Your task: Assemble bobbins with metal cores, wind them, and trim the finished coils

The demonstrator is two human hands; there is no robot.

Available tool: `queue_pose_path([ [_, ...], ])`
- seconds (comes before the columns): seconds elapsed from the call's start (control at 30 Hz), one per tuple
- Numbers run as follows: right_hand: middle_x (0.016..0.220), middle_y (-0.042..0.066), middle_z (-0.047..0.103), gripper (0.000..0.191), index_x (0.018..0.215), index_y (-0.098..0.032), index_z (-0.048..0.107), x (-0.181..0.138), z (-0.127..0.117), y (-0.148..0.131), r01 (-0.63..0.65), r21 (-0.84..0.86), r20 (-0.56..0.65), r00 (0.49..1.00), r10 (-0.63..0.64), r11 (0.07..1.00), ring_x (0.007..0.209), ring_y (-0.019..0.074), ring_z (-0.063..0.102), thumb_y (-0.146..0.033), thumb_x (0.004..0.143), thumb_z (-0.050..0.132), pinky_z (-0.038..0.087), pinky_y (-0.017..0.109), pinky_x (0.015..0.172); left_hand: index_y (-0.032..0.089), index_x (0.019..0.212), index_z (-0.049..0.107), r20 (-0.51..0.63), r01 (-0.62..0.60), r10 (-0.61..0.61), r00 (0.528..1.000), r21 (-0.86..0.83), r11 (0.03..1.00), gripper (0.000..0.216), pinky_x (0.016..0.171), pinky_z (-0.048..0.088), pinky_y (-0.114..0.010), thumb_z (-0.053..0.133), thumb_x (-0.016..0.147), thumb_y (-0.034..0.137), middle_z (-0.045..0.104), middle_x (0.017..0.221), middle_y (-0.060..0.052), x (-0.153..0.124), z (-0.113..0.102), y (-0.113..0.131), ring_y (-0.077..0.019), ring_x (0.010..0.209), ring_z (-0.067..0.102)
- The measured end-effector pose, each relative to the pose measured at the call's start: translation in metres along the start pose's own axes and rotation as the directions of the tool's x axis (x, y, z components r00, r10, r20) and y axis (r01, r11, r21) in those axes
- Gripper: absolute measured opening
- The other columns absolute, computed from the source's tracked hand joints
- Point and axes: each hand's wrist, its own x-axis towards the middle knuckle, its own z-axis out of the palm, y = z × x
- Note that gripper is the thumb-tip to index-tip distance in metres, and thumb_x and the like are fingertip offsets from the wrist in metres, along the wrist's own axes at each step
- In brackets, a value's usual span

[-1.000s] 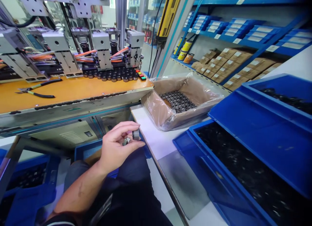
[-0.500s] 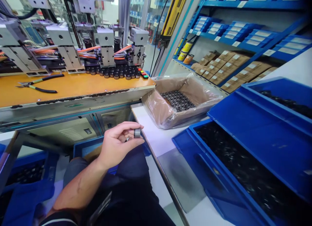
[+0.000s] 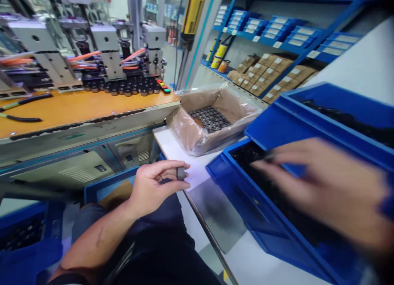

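My left hand [image 3: 155,186] hovers above my lap and pinches a small dark metal ring [image 3: 180,173] between thumb and forefinger. My right hand [image 3: 326,186], smeared by motion, reaches leftward over the blue bin [image 3: 246,211] full of small black parts; its fingers look stretched out, with something thin and dark at the fingertips that I cannot make out. The two hands are well apart.
An orange-topped machine bench [image 3: 76,108] with pneumatic heads and pliers [image 3: 18,108] stands at left. A plastic-lined cardboard box [image 3: 212,117] of dark parts sits on the white table [image 3: 172,145]. More blue bins [image 3: 338,108] and shelving [image 3: 277,35] lie to the right.
My right hand has come into view from the right, sweeping over the blue bin. The left hand keeps the ring and has shifted slightly right. The view has turned a little rightward.
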Motion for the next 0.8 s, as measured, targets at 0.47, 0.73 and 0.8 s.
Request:
queue_pose_path([
  [0.47, 0.085, 0.007, 0.067, 0.004, 0.094, -0.012, 0.061, -0.028, 0.051, -0.034, 0.097, 0.474, -0.086, 0.994, -0.064, 0.875, 0.076, 0.011, 0.064, -0.011, 0.093, 0.057, 0.054, 0.021, 0.069, 0.02, 0.102, 0.076, 0.178, 0.061, -0.064, 0.982, 0.026, 0.998, 0.043, 0.077, 0.062, -0.017, 0.084, 0.064, 0.003, 0.08, 0.091, -0.002, 0.002, 0.045, -0.02, -0.0148, 0.078, 0.077],
  [0.73, 0.094, 0.009, 0.065, 0.017, 0.108, -0.014, 0.058, -0.027, 0.046, -0.027, 0.085, 0.437, -0.104, 0.994, -0.044, 0.895, 0.084, 0.0128, 0.064, -0.011, 0.091, 0.061, 0.055, 0.022, 0.066, 0.018, 0.102, 0.077, 0.132, 0.084, -0.09, 0.987, 0.048, 0.995, 0.041, 0.074, 0.064, -0.025, 0.086, 0.063, 0.01, 0.08, 0.084, -0.005, -0.001, 0.043, -0.021, -0.0187, 0.074, 0.077],
  [0.8, 0.094, 0.009, 0.065, 0.017, 0.107, -0.013, 0.058, -0.027, 0.046, -0.026, 0.102, 0.433, -0.117, 0.992, -0.057, 0.895, 0.082, 0.0126, 0.063, -0.01, 0.091, 0.061, 0.054, 0.022, 0.064, 0.018, 0.101, 0.077, 0.128, 0.116, -0.12, 0.984, 0.044, 0.992, 0.041, 0.073, 0.065, -0.027, 0.087, 0.061, 0.011, 0.08, 0.083, -0.005, -0.002, 0.044, -0.021, -0.0193, 0.073, 0.077],
])
